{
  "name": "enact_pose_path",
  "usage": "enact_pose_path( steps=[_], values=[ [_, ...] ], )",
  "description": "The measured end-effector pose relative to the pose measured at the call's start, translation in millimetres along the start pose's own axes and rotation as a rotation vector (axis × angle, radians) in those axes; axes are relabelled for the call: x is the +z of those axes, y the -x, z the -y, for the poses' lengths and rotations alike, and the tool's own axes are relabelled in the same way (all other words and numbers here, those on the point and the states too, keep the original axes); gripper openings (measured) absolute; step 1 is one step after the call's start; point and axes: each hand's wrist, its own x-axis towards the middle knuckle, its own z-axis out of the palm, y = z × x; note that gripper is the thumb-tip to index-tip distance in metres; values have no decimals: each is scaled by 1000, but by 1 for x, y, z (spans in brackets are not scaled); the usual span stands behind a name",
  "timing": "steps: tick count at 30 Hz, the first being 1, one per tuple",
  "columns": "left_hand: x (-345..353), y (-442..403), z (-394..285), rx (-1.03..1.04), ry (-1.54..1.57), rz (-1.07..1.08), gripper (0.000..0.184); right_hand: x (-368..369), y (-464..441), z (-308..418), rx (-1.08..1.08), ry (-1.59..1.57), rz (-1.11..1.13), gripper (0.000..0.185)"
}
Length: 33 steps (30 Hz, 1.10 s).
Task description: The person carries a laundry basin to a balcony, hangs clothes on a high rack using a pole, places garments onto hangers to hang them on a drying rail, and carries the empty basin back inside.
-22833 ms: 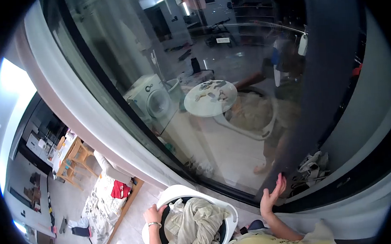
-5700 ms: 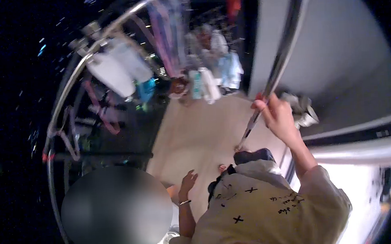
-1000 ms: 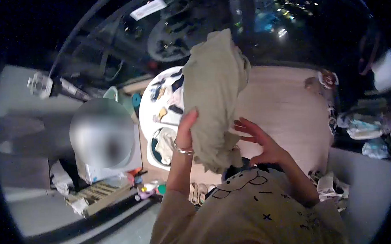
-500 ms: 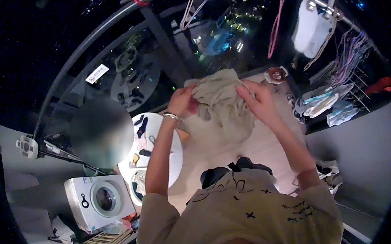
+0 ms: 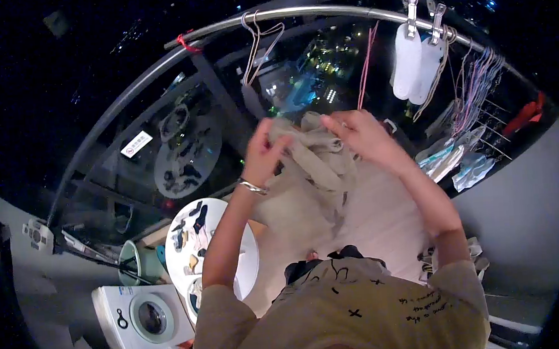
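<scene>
A crumpled greyish-beige garment (image 5: 320, 163) hangs in front of me between my two hands; its folds hide what kind of garment it is. My left hand (image 5: 267, 155), with a silver bracelet at the wrist, is closed on its upper left edge. At the upper right, my right hand (image 5: 367, 139) pinches the cloth between thumb and fingers. The lower part of the fabric dangles freely above the floor and is blurred.
A white round table (image 5: 242, 255) with several socks stands at left, beside a washing machine (image 5: 107, 322) and a green bucket (image 5: 130, 261). Overhead runs a metal rail (image 5: 328, 10) with hangers and clipped white insoles (image 5: 406, 67). Cloths hang from a rack at right.
The garment has been gathered and twisted into narrower folds, with a strip hanging lower. Both hands have shifted slightly, still holding it. My view has tilted upward, showing more of the rail.
</scene>
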Motion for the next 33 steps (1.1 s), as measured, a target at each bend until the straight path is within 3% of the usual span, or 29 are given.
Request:
enact_pose_path(
  steps=[3,5,9,12,15,16,17,22,23,25,28,31,33],
  values=[
    [-17,-15,-4,-97,333,-421,18,-25,3,-13,42,50,-71,42],
    [-56,-28,4,-38,253,-351,30,-35,9,-31,54,11,-180,44],
    [-73,-49,-25,89,299,-350,32,-57,17,-36,42,59,-25,49],
    [-72,-65,-55,181,145,-403,35,-69,24,-26,86,143,14,47],
    [-65,-88,-85,357,191,-332,22,-78,34,-25,60,203,-104,45],
    [-63,-94,-96,386,148,-326,23,-83,41,-10,182,197,-167,44],
    [-60,-98,-108,416,106,-319,23,-88,43,-16,146,349,-252,44],
    [-57,-128,-133,504,77,-49,26,-126,46,11,68,-417,-599,40],
    [-53,-127,-133,390,127,-9,25,-131,48,33,165,-339,-645,43],
    [-47,-123,-134,162,217,68,25,-149,39,26,168,-395,-694,47],
    [-39,-126,-139,265,338,169,26,-156,39,71,137,-716,-728,37],
    [-28,-126,-153,376,271,230,27,-165,29,66,-37,-714,-573,39],
    [-11,-122,-164,417,148,259,26,-159,13,84,-41,-713,-522,39]
  ],
)
